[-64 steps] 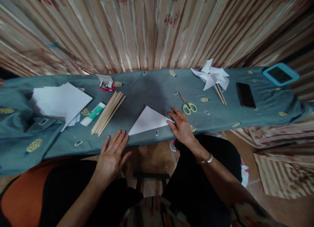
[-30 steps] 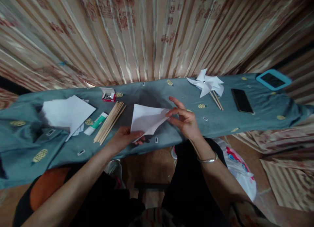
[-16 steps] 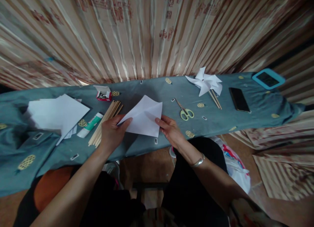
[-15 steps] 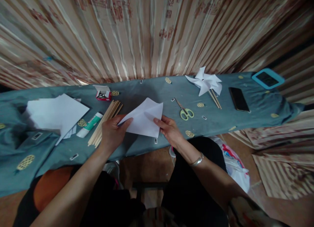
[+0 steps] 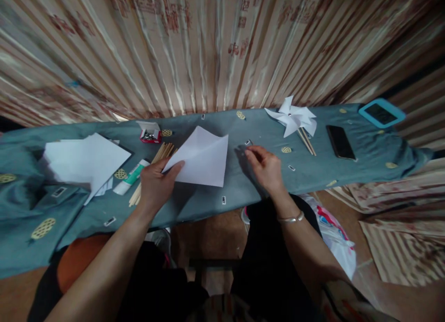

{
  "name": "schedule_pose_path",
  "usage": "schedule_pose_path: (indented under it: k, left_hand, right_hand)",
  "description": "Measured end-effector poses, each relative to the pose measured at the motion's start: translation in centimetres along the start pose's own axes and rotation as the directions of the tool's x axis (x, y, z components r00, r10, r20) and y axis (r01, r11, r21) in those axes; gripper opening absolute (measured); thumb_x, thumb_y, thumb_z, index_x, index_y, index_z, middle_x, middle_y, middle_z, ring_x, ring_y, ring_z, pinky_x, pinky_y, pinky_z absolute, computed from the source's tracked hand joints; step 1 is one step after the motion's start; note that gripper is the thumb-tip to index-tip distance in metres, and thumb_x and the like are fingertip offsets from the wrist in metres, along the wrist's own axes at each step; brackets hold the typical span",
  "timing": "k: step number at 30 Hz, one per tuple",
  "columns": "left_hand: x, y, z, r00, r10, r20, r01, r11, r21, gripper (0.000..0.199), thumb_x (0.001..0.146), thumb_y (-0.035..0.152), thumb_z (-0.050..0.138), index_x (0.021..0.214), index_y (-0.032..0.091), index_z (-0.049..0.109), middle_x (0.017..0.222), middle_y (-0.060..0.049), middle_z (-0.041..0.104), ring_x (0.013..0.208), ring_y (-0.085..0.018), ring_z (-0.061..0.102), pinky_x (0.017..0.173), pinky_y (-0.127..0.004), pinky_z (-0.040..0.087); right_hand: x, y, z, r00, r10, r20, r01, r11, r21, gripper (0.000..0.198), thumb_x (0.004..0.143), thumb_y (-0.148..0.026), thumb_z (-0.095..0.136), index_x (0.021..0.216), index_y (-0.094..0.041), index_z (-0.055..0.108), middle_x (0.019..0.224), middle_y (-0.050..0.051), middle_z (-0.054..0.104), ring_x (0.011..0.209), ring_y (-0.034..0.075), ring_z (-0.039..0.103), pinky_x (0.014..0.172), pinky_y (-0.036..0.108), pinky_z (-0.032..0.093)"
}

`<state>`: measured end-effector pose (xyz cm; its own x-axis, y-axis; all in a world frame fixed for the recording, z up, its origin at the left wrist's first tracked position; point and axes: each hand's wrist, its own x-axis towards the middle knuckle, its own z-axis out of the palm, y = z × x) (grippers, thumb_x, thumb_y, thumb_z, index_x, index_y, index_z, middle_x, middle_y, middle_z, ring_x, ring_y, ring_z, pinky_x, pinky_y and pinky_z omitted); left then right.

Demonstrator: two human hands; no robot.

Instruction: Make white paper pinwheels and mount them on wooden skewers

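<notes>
My left hand [image 5: 157, 183] pinches the left corner of a square sheet of white paper [image 5: 203, 160], thumb on top. Faint crease lines cross the sheet, which is tilted above the cloth, its right side unsupported. My right hand [image 5: 267, 168] is apart from the paper, over the spot of the green-handled scissors, which it almost wholly covers. Its fingers are curled, thumb and forefinger close together; whether they grip the scissors is hidden. Beside my left hand lie a bundle of wooden sticks [image 5: 164, 151] and a green and white glue stick [image 5: 131, 177].
Stacked white paper [image 5: 83, 157] lies left, near a small open red box [image 5: 150, 133] of metal pieces. Farther right are a white paper pinwheel [image 5: 291, 116] on sticks, a black phone [image 5: 340, 142] and a blue-framed device [image 5: 381, 112]. A curtain [image 5: 208, 53] hangs behind the table.
My right hand has let go of the paper's right edge and moved right, over the scissors. My left hand still holds the sheet, which is turned slightly.
</notes>
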<state>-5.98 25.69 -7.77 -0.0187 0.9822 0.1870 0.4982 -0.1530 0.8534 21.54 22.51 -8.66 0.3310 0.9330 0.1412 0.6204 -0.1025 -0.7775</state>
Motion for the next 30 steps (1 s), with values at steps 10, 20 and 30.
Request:
schedule_pose_path:
  k: [10, 20, 30]
  left_hand:
    - [0.8, -0.9, -0.8, 0.992, -0.069, -0.110, 0.060, 0.995, -0.080, 0.036, 0.075, 0.051, 0.072, 0.091, 0.020, 0.079, 0.074, 0.000, 0.075, 0.065, -0.020, 0.065, 0.058, -0.028, 0.051]
    - [1.2, -0.6, -1.2, 0.991, -0.049, -0.124, 0.039, 0.996, -0.081, 0.030, 0.074, 0.047, 0.074, 0.082, 0.019, 0.077, 0.078, -0.002, 0.074, 0.071, -0.021, 0.067, 0.066, -0.029, 0.054]
    - [2.1, -0.2, -1.4, 0.988, -0.046, -0.144, 0.019, 0.984, -0.179, 0.021, 0.073, 0.031, 0.071, 0.089, 0.023, 0.080, 0.096, -0.002, 0.078, 0.092, -0.023, 0.072, 0.087, -0.031, 0.056]
  right_hand:
    - [0.9, 3.6, -3.3, 0.997, 0.029, 0.077, 0.034, 0.703, -0.711, 0.030, 0.092, -0.027, 0.058, 0.117, -0.013, 0.068, 0.113, 0.019, 0.072, 0.103, 0.030, 0.067, 0.089, 0.036, 0.048]
    - [0.4, 3.3, -3.4, 0.992, 0.081, 0.097, 0.019, 0.662, -0.749, 0.030, 0.090, -0.026, 0.058, 0.115, -0.012, 0.066, 0.099, 0.021, 0.074, 0.090, 0.032, 0.072, 0.077, 0.037, 0.050]
    - [-0.3, 3.3, -3.6, 0.921, 0.255, 0.293, -0.362, 0.838, 0.408, 0.033, 0.066, -0.040, 0.083, 0.093, -0.023, 0.073, 0.080, 0.006, 0.077, 0.073, 0.023, 0.071, 0.053, 0.029, 0.048]
